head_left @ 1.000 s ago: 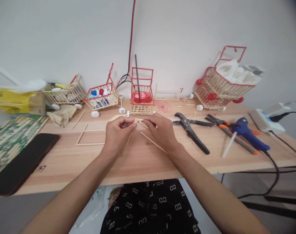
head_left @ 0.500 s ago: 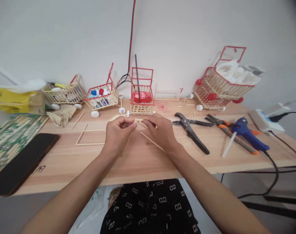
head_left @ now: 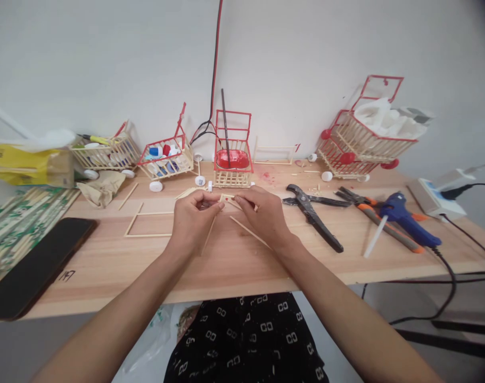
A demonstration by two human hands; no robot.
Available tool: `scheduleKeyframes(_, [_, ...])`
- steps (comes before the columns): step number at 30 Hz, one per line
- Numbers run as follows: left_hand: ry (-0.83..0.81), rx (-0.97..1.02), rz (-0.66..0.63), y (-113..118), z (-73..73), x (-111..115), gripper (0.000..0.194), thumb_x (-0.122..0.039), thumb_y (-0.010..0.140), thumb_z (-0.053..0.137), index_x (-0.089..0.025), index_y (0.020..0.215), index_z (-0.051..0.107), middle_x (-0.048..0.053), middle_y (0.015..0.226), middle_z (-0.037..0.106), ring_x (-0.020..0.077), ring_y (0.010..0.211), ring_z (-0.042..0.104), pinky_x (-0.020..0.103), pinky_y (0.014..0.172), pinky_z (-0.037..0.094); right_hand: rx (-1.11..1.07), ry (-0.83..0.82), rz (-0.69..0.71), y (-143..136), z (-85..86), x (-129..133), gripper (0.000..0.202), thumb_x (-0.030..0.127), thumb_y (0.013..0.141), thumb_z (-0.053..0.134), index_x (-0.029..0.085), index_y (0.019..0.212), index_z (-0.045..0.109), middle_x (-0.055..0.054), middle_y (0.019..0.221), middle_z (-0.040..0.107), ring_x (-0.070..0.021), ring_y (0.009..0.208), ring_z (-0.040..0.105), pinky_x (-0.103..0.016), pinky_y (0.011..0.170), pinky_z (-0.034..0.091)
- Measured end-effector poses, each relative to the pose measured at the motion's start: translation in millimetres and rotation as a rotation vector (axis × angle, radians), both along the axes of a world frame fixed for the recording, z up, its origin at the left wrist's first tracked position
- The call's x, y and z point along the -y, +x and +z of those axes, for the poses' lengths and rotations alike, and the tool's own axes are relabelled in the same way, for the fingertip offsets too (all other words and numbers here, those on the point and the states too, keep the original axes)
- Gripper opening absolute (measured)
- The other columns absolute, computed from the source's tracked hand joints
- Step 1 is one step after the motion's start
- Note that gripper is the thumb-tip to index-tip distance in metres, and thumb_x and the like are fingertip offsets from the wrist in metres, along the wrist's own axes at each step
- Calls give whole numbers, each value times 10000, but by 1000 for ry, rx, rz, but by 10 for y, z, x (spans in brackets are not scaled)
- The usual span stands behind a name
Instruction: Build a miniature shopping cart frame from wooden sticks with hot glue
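At the middle of the table, my left hand (head_left: 195, 215) pinches thin wooden sticks at a corner where they meet. Just right of it, my right hand (head_left: 264, 213) has its fingers closed on a stick of the same corner. One thin stick (head_left: 209, 236) slants down below my left fingers. Another stick (head_left: 250, 233) runs down to the right, under my right hand. A flat stick frame (head_left: 148, 235) lies left of my left hand, partly hidden by it. Behind both hands stands a small stick cart (head_left: 232, 180) holding a red tray (head_left: 233, 159) with a dark rod in it.
More stick carts stand at the back left (head_left: 166, 159) and back right (head_left: 358, 139). Black cutters (head_left: 314, 215), pliers (head_left: 380, 223) and a blue glue gun (head_left: 410, 219) lie to the right. A phone (head_left: 38, 266) and wrapped sticks (head_left: 10, 234) lie at the left.
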State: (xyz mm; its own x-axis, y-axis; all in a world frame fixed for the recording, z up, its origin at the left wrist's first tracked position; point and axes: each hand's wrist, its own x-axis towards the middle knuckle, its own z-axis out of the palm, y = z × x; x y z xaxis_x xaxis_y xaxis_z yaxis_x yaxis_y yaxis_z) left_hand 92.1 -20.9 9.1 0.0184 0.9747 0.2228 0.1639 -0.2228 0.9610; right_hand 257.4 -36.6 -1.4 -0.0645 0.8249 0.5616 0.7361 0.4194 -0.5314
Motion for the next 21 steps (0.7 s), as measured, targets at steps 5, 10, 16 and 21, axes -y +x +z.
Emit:
scheduleKeyframes(5, [-35,53,-27,-3,35,-8,194,-255,608,781,-154,756,706,23,692,671,131,615,582,249,596,449,-2,10,6,-16,14,-1,188,234,912,515,199,876,696,-33,818,677,-161,778,574,-260,703,403])
scheduleKeyframes(10, [-67,99,-48,4,71,0,233,-262,590,793,-147,768,697,17,689,667,120,609,584,241,611,463,-2,6,-8,-18,15,3,177,240,908,519,200,887,690,-32,821,676,-155,748,565,-262,688,397])
scheduleKeyframes(16, [-92,145,-36,10,73,1,230,-270,604,785,-139,767,688,31,720,692,129,648,619,244,642,482,13,17,-1,-11,-1,-3,180,239,909,515,205,886,690,-36,821,679,-164,767,573,-265,698,401])
scheduleKeyframes(21, [-111,156,-26,18,86,7,182,-231,624,764,-139,759,684,26,729,690,117,660,614,225,643,471,6,23,2,-13,-10,-4,178,244,911,518,202,892,690,-38,830,682,-164,773,577,-265,703,406])
